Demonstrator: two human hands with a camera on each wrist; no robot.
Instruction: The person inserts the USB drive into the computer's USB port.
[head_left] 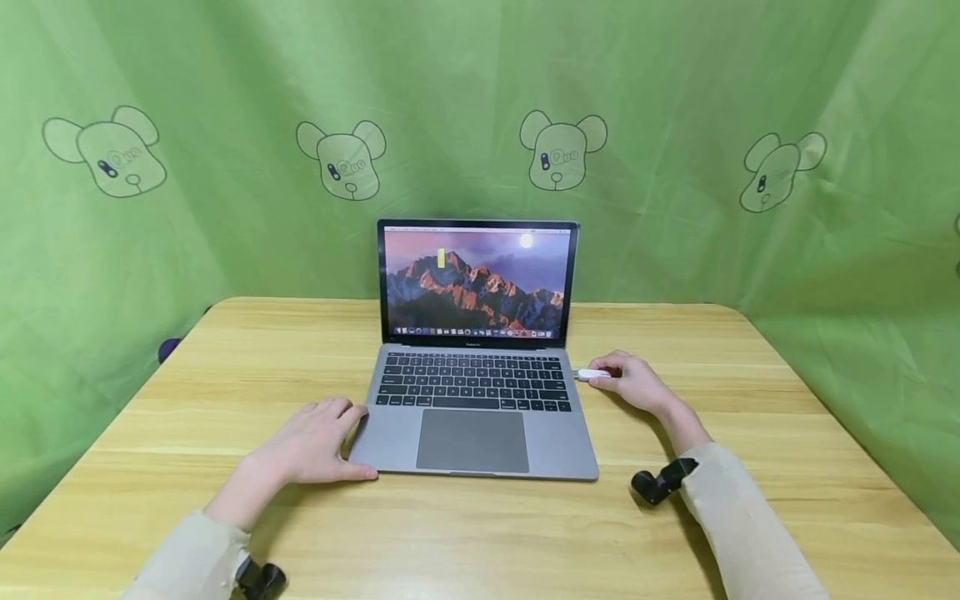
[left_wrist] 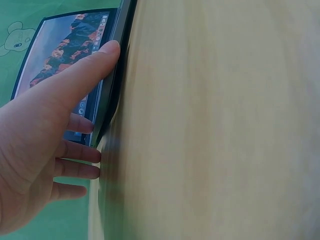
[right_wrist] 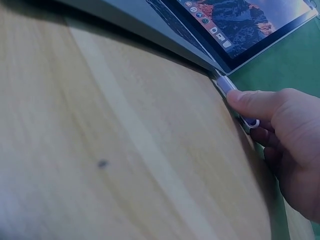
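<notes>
A silver laptop [head_left: 472,442] stands unfolded on the wooden table, its screen [head_left: 476,283] lit with a mountain picture. My right hand [head_left: 626,379] pinches a small white USB flash drive [head_left: 592,375] between thumb and fingers. Its metal plug is right at the laptop's right edge, near the hinge, as the right wrist view also shows with the drive [right_wrist: 226,85] in line with the side. My left hand [head_left: 318,442] rests at the laptop's front left corner, thumb along the front edge and fingers beside the left edge. In the left wrist view these fingers [left_wrist: 77,167] look nearly straight.
The wooden table [head_left: 465,533] extends around the laptop on all sides. Green cloth [head_left: 465,67] with printed bear heads hangs behind and beside it. A black wrist camera [head_left: 663,482] sits on the right sleeve, another [head_left: 260,577] on the left.
</notes>
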